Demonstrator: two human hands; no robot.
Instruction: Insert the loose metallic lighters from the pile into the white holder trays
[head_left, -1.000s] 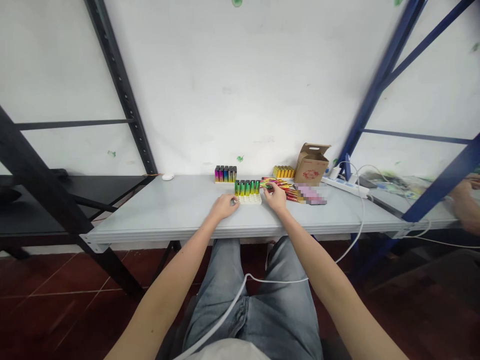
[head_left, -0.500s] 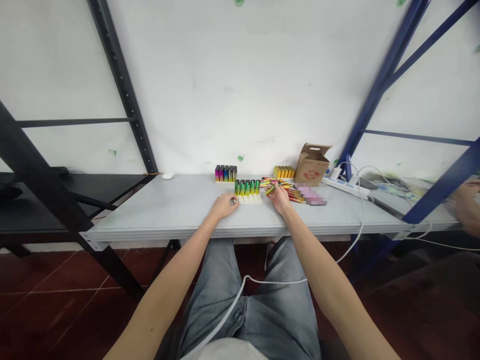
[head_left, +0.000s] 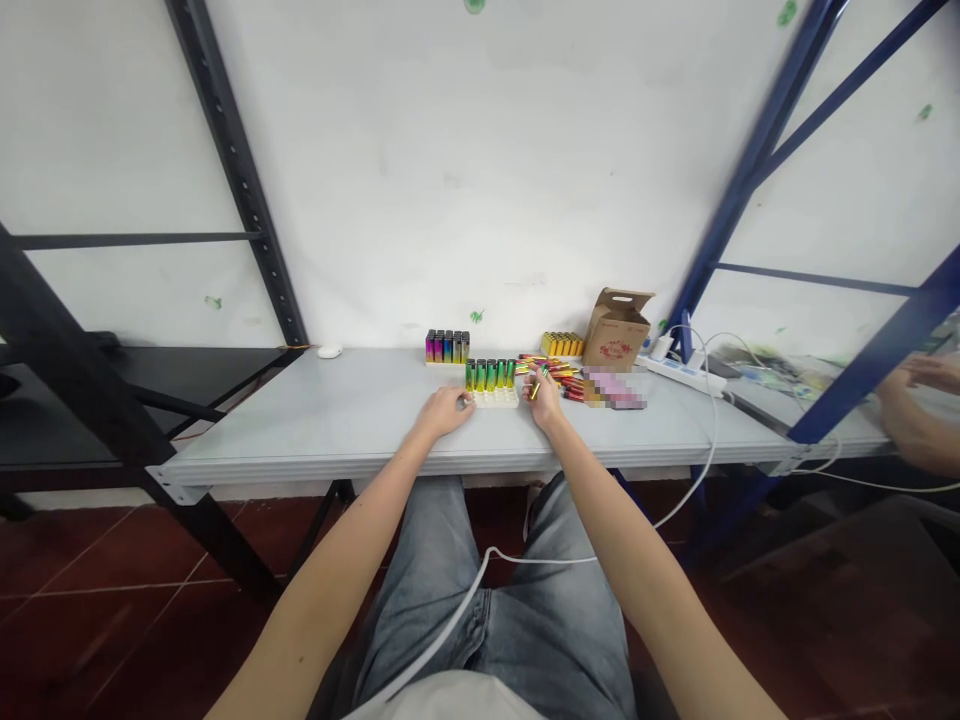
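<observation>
A white tray (head_left: 496, 399) with holes lies on the grey table, and a row of green-gold tubes (head_left: 490, 375) stands upright along its far side. My left hand (head_left: 445, 411) has its fingers closed on the tray's left end. Just right of the tray, my right hand (head_left: 545, 402) grips a green-gold tube (head_left: 535, 390), which is tilted. Behind that hand lies a loose pile of red and gold tubes (head_left: 564, 371). Further back stands a block of purple, blue and gold tubes (head_left: 448, 347) with dark tops.
Yellow tubes (head_left: 562, 344) stand in a block beside an open cardboard box (head_left: 616, 330). Right of these are a pink blurred packet (head_left: 626, 391), a power strip (head_left: 682, 375) and white cables. A white object (head_left: 329, 352) lies far left. Another person's hand (head_left: 926, 400) shows at the right edge.
My right hand has moved left toward the tray, and the tube in it has turned more upright. My left hand stays at the tray's end. The view has shifted slightly.
</observation>
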